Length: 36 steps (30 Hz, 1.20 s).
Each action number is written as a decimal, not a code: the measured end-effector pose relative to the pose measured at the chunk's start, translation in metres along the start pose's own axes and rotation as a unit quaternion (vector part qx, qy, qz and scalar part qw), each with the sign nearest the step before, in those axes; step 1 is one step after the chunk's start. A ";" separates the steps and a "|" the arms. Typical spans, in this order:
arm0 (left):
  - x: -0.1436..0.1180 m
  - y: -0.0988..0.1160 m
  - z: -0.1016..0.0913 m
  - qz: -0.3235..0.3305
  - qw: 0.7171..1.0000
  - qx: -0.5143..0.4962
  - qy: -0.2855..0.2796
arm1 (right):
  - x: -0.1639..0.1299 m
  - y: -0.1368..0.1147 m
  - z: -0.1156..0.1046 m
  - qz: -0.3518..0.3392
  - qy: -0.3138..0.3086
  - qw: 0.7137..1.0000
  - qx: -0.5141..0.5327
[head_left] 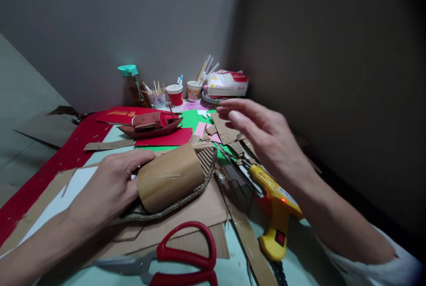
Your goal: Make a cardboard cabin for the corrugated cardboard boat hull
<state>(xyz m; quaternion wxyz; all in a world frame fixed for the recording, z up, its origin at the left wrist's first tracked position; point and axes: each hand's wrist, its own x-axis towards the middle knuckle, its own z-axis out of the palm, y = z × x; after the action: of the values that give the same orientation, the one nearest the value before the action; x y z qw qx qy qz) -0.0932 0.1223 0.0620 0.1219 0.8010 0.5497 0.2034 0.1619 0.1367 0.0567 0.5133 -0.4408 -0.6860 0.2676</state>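
Observation:
My left hand (115,184) is closed around the near-left end of a cardboard boat model (173,173), which has a smooth curved cover over a corrugated hull. The boat is tilted above flat cardboard sheets, its ridged pointed end facing right. In the air to the right, my right hand (262,131) is open, fingers stretched towards the left and nothing seen in them. Below that hand lies a yellow glue gun (274,210) with a small red light lit. Dark-bladed scissors (239,170) lie beside the gun. Red-handled scissors (186,248) rest at the front.
A small red-brown model boat (151,126) stands behind on red and green paper. Cardboard scraps (226,128) lie right of it. Along the wall stand a teal-lidded bottle (133,84), paper cups (175,94) with sticks, and a tissue pack (228,84). A cardboard strip (244,228) runs frontward.

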 end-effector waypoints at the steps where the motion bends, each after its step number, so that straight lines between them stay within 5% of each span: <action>1: 0.000 0.000 0.000 0.001 1.000 0.003 0.002 | 0.002 0.000 -0.004 0.002 0.037 0.999 0.004; 6: -0.002 -0.011 0.006 0.015 1.000 0.011 0.005 | 0.002 0.002 -0.014 0.007 0.032 0.997 -0.071; 15: -0.005 -0.016 0.008 0.016 1.000 -0.003 0.008 | -0.021 -0.012 0.005 0.025 -0.226 0.962 -0.153; 18: -0.006 -0.012 0.008 0.008 1.000 -0.001 0.023 | -0.033 -0.014 0.017 0.057 -0.267 0.944 -0.184; 25: -0.008 -0.018 0.012 0.007 0.999 -0.045 0.012 | -0.042 -0.004 0.038 0.078 -0.238 0.946 -0.203; 36: -0.002 -0.018 0.008 -0.003 0.998 -0.050 -0.029 | -0.047 -0.003 0.038 0.056 -0.226 0.937 -0.261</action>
<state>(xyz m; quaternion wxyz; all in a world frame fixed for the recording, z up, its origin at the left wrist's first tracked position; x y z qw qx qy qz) -0.1054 0.1273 0.0470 0.1783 0.7978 0.5376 0.2067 0.1296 0.0978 0.0245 0.1961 -0.5247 -0.8039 0.2002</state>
